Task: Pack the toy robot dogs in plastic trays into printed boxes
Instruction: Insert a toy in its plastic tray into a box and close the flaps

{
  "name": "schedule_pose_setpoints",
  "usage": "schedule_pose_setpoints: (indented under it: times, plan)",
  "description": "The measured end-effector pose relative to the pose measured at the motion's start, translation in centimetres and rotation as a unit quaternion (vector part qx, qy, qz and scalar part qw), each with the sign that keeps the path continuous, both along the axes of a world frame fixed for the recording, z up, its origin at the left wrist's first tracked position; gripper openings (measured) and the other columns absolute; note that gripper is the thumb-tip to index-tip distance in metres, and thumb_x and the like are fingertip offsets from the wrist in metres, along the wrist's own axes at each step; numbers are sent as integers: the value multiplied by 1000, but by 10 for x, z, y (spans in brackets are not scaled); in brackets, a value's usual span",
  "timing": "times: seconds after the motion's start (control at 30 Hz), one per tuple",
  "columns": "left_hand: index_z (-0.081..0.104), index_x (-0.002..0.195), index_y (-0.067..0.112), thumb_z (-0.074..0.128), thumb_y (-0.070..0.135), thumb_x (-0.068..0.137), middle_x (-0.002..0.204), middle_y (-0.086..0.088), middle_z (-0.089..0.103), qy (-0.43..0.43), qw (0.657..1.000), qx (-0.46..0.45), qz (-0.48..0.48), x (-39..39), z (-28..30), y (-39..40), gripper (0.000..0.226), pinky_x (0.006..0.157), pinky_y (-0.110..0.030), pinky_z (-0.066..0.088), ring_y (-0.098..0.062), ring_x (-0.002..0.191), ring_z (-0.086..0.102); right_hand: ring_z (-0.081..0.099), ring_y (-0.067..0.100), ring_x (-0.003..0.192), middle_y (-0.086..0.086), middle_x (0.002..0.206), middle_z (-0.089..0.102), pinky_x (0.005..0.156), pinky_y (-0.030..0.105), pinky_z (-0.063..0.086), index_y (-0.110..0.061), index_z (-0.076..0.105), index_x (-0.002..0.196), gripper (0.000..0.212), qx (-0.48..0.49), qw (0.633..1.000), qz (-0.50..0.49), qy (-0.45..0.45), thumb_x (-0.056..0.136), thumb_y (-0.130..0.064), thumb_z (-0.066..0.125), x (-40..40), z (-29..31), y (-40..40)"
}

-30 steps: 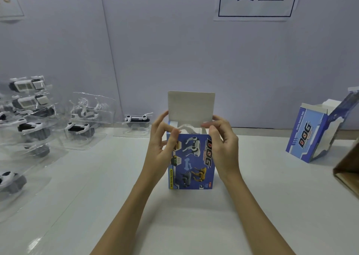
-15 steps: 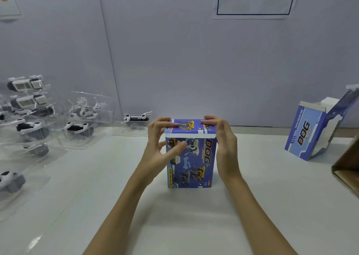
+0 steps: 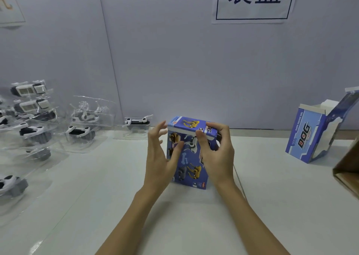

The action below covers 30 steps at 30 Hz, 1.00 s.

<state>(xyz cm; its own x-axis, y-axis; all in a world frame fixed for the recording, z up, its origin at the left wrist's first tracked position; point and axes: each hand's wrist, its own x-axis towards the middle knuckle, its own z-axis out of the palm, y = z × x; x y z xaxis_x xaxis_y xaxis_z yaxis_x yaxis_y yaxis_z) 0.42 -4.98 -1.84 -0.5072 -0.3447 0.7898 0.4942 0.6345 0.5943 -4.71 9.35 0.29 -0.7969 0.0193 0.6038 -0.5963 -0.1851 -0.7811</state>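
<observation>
Box one looks packed: printed box (image 3: 191,153) stands upright at bench (image 3: 272,206) centre, top flap folded down, tray contents not visible so presumably inside. Right hand (image 3: 217,153) grips the box's upper right corner, thumb on the front edge of the flap, fingers wrapped round the far side. Left hand (image 3: 161,157) is loose, fingers spread, only the thumb touching the box front; holds nothing. Whether the flap is fully tucked, can't tell; a pale edge shows under it.

Left to do: plenty. Toy robot dogs in clear plastic trays (image 3: 81,126) sit stacked at 9 to 10 o'clock, one single tray (image 3: 137,124) at 11 o'clock just beside the left hand. Second printed box (image 3: 310,136) waits open and leaning at 2 o'clock, apparently empty. Brown carton edge (image 3: 347,169) at 3 o'clock, probably for finished boxes.
</observation>
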Motion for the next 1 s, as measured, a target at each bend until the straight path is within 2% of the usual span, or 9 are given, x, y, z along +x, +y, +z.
schedule_pose_setpoints:
  times: [0.07,0.17,0.27,0.37,0.47,0.6,0.77,0.83,1.0]
  plan:
    - [38,153,21,69,36,98,147,8,44,-16,995,-89,43,-1,-1,-5,65,105,-46,49,-14,136,48,73,14,105,-5,112,71,66,23,60,-30,55,113,38,-61,997,14,-37,86,-49,74,2,1,-1]
    - [30,161,16,61,64,93,158,-2,33,-44,973,-197,116,2,0,-6,89,119,-38,27,-16,146,33,72,20,112,2,120,69,68,27,62,-27,46,117,44,-103,984,93,-113,87,-47,71,2,-1,-2]
    - [28,161,6,75,75,74,162,-13,29,-71,960,-233,141,5,2,-7,120,122,-51,21,-32,151,27,74,20,109,6,124,69,70,32,63,-30,46,124,40,-32,972,178,-152,95,-47,66,5,-5,-10]
    - [35,158,8,84,67,70,159,-9,36,-58,956,-253,139,9,5,-21,117,118,-54,25,-31,147,34,73,16,108,-1,128,67,70,25,62,-34,47,135,43,81,973,198,-86,97,-48,61,2,-6,-9]
    - [34,159,14,79,71,71,159,-3,33,-58,954,-273,112,10,4,-32,114,119,-56,26,-25,147,32,72,15,109,-5,129,66,75,28,63,-36,44,140,46,132,963,222,-79,98,-49,59,-4,-4,-1]
    - [30,159,20,65,83,74,157,-6,38,-58,942,-309,116,4,-1,-27,112,121,-57,23,-24,147,32,73,16,106,-1,122,67,70,29,63,-40,47,127,39,100,977,168,-81,93,-50,63,-4,-8,-3]
    - [29,158,25,55,88,74,157,-5,35,-53,935,-322,140,-3,-7,-23,108,123,-51,16,-24,148,27,70,12,115,-13,137,61,77,31,64,-61,33,146,52,107,978,169,-59,98,-46,50,-3,-11,-7]
    - [28,158,27,55,88,74,157,-5,34,-52,934,-322,145,-3,-8,-23,107,123,-52,16,-25,148,27,70,15,116,-6,138,62,79,34,65,-59,30,148,55,115,976,173,-60,98,-45,48,-5,-10,-7]
    - [24,159,30,44,91,79,157,-8,37,-54,936,-315,147,-3,-8,-20,103,122,-56,20,-29,146,34,73,13,109,-1,132,67,72,27,63,-50,37,147,51,99,975,184,-74,100,-36,49,-6,-6,-4]
